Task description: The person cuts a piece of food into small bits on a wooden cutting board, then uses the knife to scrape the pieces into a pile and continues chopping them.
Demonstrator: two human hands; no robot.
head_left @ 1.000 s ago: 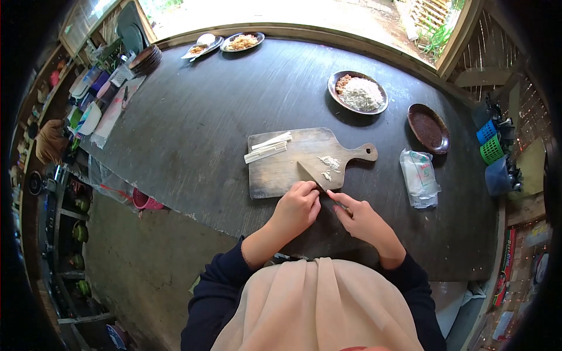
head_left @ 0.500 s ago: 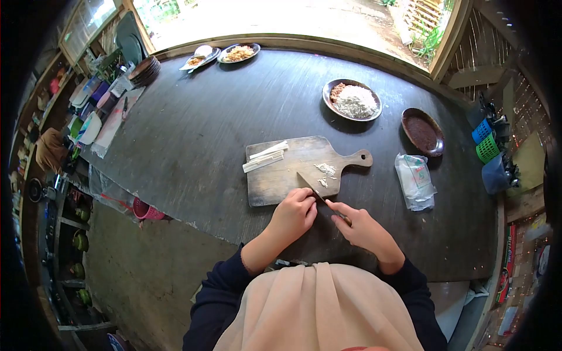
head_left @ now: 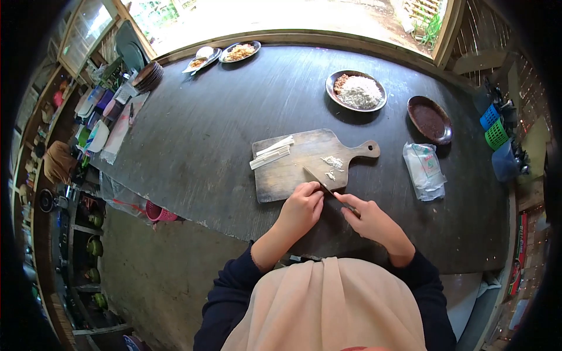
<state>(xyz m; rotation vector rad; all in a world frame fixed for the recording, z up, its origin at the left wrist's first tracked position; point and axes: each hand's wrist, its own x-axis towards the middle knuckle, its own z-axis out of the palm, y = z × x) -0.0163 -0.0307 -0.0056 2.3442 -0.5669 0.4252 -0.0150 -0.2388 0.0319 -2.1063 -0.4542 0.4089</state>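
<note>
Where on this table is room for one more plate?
The widest bare patch lies left of the cutting board, up to the far dishes. Right of the board is crowded: plastic bag, brown bowl, plate of white shreds.

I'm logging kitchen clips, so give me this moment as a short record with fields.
Right hand: grips the knife, blade on the cutting board
Left hand: curled at board's near edge beside blade; contents hidden
On board: white strips far left, chopped bits near handle
Beyond: plate of white shreds, dark plate, plastic bag
</note>
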